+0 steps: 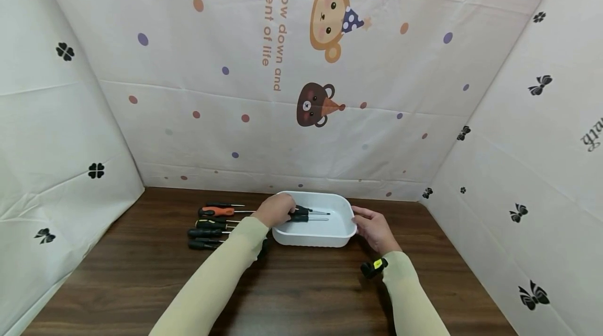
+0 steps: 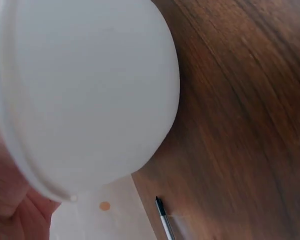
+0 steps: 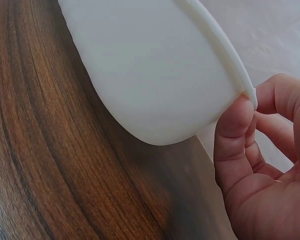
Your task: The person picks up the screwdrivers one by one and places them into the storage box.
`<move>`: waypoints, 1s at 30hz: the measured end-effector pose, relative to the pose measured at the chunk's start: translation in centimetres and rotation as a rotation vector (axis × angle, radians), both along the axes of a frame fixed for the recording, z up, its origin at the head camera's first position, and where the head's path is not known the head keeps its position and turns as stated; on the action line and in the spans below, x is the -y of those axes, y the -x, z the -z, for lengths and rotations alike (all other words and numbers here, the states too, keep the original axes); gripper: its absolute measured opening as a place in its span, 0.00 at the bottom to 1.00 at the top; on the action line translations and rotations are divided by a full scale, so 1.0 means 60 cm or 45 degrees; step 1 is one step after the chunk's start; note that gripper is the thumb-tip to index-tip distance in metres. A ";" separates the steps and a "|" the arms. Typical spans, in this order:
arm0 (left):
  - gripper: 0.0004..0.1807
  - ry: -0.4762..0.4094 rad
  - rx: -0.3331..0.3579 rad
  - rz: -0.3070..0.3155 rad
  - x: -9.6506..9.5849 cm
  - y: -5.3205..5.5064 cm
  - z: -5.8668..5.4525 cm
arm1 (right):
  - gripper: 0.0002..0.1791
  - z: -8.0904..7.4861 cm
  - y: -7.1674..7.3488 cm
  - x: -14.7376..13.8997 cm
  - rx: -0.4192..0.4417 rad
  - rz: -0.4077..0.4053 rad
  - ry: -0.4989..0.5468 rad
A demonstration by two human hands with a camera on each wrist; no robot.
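A white plastic basin [image 1: 308,241] stands on the wooden table near the back wall. My left hand [image 1: 277,210] reaches over its left end, fingers bent at the handle of a black-handled screwdriver [image 1: 301,218] inside; they partly hide that handle. Beside it in the basin lies another dark screwdriver [image 1: 317,212], its shaft pointing right. At the opposite end, my right hand [image 1: 374,228] pinches the rim between thumb and fingers, as the right wrist view shows with the thumb [image 3: 235,122] on the outer wall. The left wrist view shows the basin's outer wall [image 2: 95,95], with the left hand's fingers mostly hidden behind the rim.
Left of the basin several screwdrivers lie in a rough column, among them an orange-handled one [image 1: 216,211] and a black-and-yellow one [image 1: 207,224]. My left sleeve [image 1: 235,262] covers some shafts. Printed cloth [image 1: 264,137] hangs right behind the table.
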State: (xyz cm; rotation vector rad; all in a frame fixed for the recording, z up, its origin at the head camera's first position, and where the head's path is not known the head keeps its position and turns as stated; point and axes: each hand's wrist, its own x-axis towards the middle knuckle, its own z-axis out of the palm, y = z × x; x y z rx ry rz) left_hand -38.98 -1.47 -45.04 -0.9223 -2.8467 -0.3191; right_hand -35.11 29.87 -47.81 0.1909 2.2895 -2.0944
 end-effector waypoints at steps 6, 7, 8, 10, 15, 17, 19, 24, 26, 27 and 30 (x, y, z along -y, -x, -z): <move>0.02 -0.113 -0.069 0.070 0.028 -0.014 0.006 | 0.26 0.002 0.000 0.001 -0.003 0.002 0.010; 0.04 -0.148 -0.070 0.075 0.033 -0.017 0.007 | 0.26 0.002 0.000 0.001 -0.003 0.004 0.007; 0.05 -0.178 -0.071 0.080 0.038 -0.020 0.008 | 0.26 0.002 0.000 0.000 -0.003 0.009 0.007; 0.08 -0.225 -0.055 0.080 0.048 -0.027 0.009 | 0.26 0.002 0.000 -0.001 -0.002 0.009 0.003; 0.10 -0.300 0.005 0.063 0.065 -0.046 0.004 | 0.26 0.000 0.000 -0.002 0.000 0.001 0.007; 0.10 -0.331 0.006 0.063 0.071 -0.054 0.002 | 0.26 0.000 0.000 -0.002 0.002 -0.001 0.013; 0.10 -0.363 -0.004 0.069 0.078 -0.061 0.002 | 0.26 0.001 0.001 -0.002 0.006 -0.001 0.013; 0.08 -0.452 -0.061 0.073 0.097 -0.073 0.005 | 0.26 -0.001 -0.002 -0.001 0.000 -0.013 0.001; 0.08 -0.488 -0.065 0.070 0.105 -0.077 0.006 | 0.27 -0.001 -0.003 0.000 -0.003 -0.015 -0.001; 0.08 -0.505 -0.062 0.067 0.110 -0.079 0.006 | 0.27 -0.002 -0.003 0.000 -0.001 -0.012 0.000; 0.08 -0.546 -0.031 0.058 0.122 -0.086 0.004 | 0.26 -0.002 -0.001 0.000 0.002 0.000 0.006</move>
